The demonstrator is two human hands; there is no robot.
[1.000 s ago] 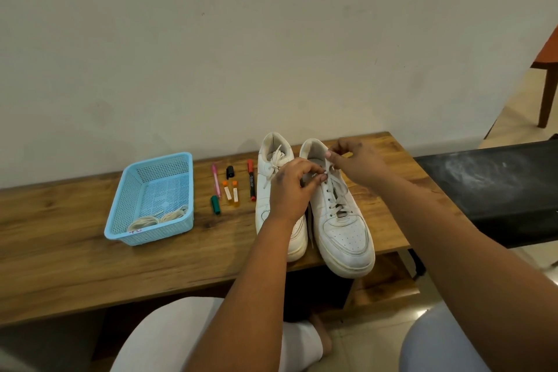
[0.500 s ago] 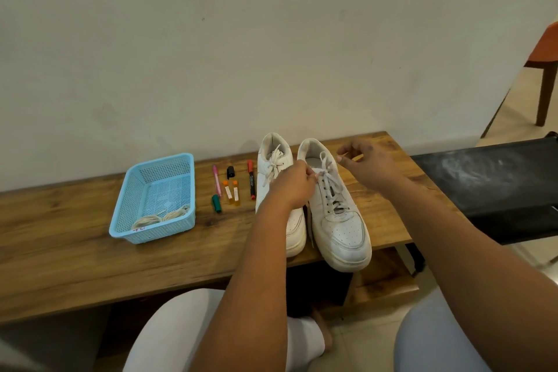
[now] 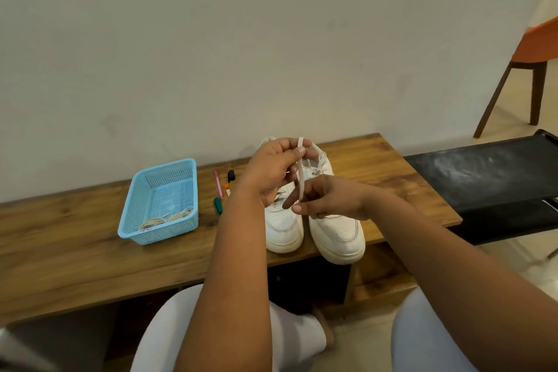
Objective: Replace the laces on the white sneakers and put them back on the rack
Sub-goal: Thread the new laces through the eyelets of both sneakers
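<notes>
2 white sneakers (image 3: 314, 229) side by side on wooden bench (image 3: 75, 238), toes toward person. Left hand (image 3: 273, 172) pinches old lace (image 3: 301, 178) raised above shoes; lace hangs near vertical. Right hand (image 3: 330, 201) just below, fingers loosely apart, touching lace; grip uncertain. Spare laces in blue basket (image 3: 133, 205), left.

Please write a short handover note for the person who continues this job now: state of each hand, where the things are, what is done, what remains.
Left hand: pinches the old lace near its upper end, lifted above the shoes.
Right hand: fingers on the same lace lower down; I cannot tell if the grip is closed.
White sneakers: side by side on the wooden bench, toes towards the person.
Blue basket: on the bench at the left, coiled laces inside.
Markers: between basket and shoes.
Done: the lace is partly pulled loose.
Left: finish unlacing, thread new laces, return the shoes to the rack.
</notes>
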